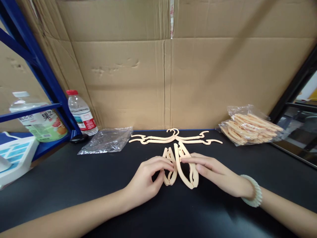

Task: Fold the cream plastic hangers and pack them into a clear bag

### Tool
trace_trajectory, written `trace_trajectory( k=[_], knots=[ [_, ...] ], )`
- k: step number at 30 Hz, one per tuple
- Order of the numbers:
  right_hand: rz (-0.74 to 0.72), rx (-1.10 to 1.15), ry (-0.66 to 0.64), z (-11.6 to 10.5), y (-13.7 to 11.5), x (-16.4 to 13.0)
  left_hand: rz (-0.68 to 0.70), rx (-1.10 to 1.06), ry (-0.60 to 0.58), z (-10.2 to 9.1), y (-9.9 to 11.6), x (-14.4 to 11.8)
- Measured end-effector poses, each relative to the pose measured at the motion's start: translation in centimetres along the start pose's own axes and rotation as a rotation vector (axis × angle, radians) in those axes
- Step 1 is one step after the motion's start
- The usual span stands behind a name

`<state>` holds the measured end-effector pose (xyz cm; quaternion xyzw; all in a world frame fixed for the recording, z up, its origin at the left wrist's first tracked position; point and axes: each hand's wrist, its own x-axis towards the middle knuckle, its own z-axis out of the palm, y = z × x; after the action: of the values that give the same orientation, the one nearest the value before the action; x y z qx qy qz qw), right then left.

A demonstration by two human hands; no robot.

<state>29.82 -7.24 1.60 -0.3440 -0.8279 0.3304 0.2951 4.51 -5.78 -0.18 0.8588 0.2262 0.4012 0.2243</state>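
My left hand (pixel 146 180) pinches a small cream plastic hanger piece (pixel 169 168) held on edge on the black table (pixel 74 185). My right hand (pixel 215 173), with a pale bead bracelet at the wrist, grips a second, larger folded cream hanger (pixel 187 167) right beside it. The two pieces touch near my fingertips. Behind them, two or three unfolded cream hangers (pixel 174 137) lie flat in a small stack near the table's back edge.
A clear bag of more cream hangers (pixel 250 127) sits at the back right. An empty clear plastic bag (pixel 106 140) lies back left. Two drink bottles (pixel 81 114) stand by a blue rack (pixel 32 56). Cardboard (pixel 168 66) walls off the back.
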Motion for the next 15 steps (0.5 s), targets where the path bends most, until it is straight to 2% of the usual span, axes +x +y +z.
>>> trace_trajectory(
  k=[5,9,15],
  knots=[
    [-0.022,-0.265,-0.017,0.20,0.48,-0.17,0.212,0.295,-0.105,0.36,0.76,-0.69],
    [-0.049,-0.435,-0.046,0.24,0.48,-0.24,0.195,0.372,-0.176,0.42,1.03,-0.64],
    [-0.063,-0.596,-0.081,0.48,0.93,-0.43,0.170,0.419,-0.171,0.42,0.62,-0.65]
  ],
)
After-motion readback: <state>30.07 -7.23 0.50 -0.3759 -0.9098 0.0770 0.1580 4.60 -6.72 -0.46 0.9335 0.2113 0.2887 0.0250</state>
